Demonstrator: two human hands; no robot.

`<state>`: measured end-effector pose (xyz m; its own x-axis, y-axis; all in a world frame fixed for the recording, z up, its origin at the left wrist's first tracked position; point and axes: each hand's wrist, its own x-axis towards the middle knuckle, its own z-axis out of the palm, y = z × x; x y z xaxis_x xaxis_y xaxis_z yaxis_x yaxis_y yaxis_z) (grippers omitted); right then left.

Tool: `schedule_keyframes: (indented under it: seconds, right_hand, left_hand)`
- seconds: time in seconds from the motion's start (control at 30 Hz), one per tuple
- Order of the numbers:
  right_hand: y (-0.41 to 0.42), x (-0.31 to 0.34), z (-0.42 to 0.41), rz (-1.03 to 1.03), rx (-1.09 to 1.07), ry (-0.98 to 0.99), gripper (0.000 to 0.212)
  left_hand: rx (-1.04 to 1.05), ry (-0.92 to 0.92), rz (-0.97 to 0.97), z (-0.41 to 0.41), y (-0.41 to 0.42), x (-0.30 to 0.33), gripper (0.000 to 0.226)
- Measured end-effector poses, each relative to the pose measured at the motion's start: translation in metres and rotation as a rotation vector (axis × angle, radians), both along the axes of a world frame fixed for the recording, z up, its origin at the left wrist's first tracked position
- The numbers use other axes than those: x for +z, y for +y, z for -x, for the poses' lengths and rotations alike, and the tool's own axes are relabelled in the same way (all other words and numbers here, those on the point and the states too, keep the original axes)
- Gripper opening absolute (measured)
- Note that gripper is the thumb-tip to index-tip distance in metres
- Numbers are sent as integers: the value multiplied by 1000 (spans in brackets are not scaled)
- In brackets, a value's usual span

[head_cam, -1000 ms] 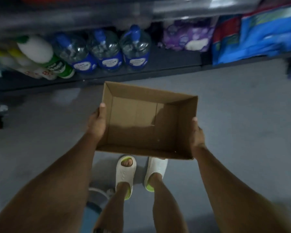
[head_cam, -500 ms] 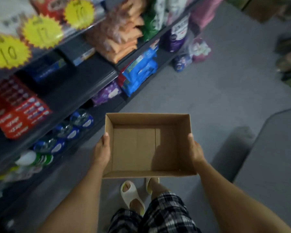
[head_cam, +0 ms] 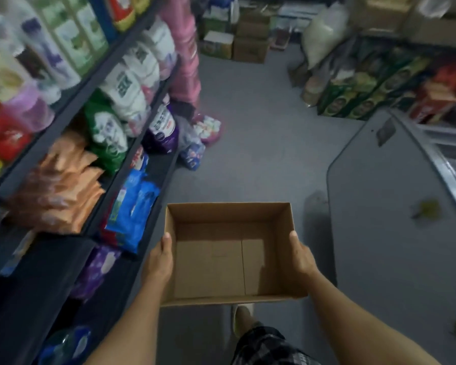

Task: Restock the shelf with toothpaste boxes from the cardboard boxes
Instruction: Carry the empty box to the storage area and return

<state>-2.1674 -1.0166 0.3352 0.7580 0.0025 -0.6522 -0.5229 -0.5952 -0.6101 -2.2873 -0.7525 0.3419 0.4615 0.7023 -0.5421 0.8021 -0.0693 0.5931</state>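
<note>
Fingers (head_cam: pixel 166 239) of both hands wrapped on empty cardboard box (head_cam: pixel 229 254) sides; view swung off shelf (head_cam: pixel 132 159), now 10 o'clock, toward aisle — emptied, likely being carried off.

Readable text: none; every package on the shelf (head_cam: pixel 132 164) left of the cardboard box (head_cam: pixel 211 270) is blurred.
White bags (head_cam: pixel 127 85): dark marks, perhaps lettering, illegible.

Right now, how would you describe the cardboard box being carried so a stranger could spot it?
Start at the dark shelving on the left and follow the grey aisle floor toward the camera. There, the left hand and right hand grip the cardboard box. Unlike the closed cartons stacked far back, it is open-topped and empty.
</note>
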Motion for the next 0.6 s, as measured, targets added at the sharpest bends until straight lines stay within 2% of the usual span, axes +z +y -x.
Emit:
schedule_keyframes:
  seconds: [0.17, 0.33, 0.6]
  right_hand:
    - [6, 13, -120, -10, -54, -19, 70]
    - [11, 23, -227, -12, -136, -39, 70]
    - [57, 10, -403, 7, -230, -60, 70]
  left_hand:
    - [-46, -38, -59, -137, 8, 18, 58]
    - [-110, -13, -30, -262, 21, 26, 62]
    - [-206, 15, 17, -465, 74, 5, 62]
